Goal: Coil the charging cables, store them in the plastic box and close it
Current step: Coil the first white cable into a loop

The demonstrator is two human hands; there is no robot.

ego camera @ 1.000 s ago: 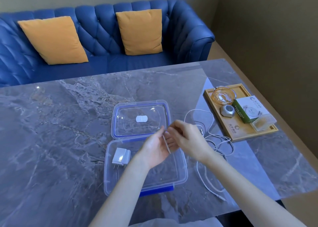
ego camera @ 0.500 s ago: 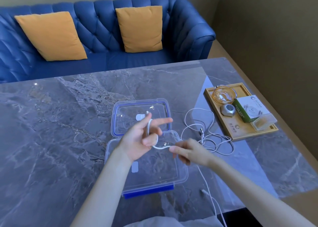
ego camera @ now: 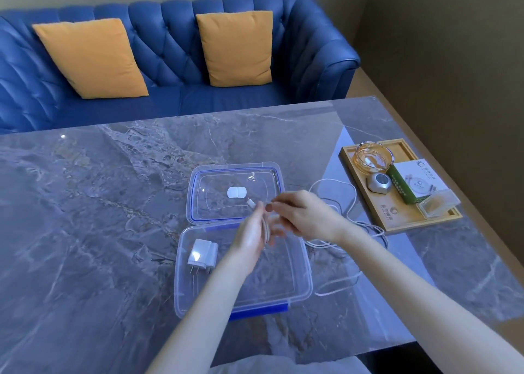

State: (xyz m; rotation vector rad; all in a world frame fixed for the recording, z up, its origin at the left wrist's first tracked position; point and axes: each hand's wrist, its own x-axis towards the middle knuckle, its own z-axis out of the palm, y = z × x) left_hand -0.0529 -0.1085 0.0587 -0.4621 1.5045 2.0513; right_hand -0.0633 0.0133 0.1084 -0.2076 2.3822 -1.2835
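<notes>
A clear plastic box (ego camera: 295, 297) with a blue front latch stands open on the grey marble table. Its lid (ego camera: 204, 180) with a blue seal lies flat just behind it. A white wall charger (ego camera: 202, 256) lies in the box's left part. My left hand (ego camera: 251, 237) is above the box, with loops of white charging cable (ego camera: 334, 188) around its fingers. My right hand (ego camera: 306, 213) is against the left one, pinching the same cable. The cable's loose length trails over the table to the right of the box.
A wooden tray (ego camera: 382, 217) at the right table edge carries a glass bowl (ego camera: 374, 158), a silver hexagonal object (ego camera: 381, 183), a green and white carton (ego camera: 416, 182) and a small clear case (ego camera: 438, 207). A blue sofa (ego camera: 170, 61) with two orange cushions stands behind the table.
My right hand has risen from the box's right side to meet the left hand. The left hand has turned and dropped a little, and the cable on the table has shifted.
</notes>
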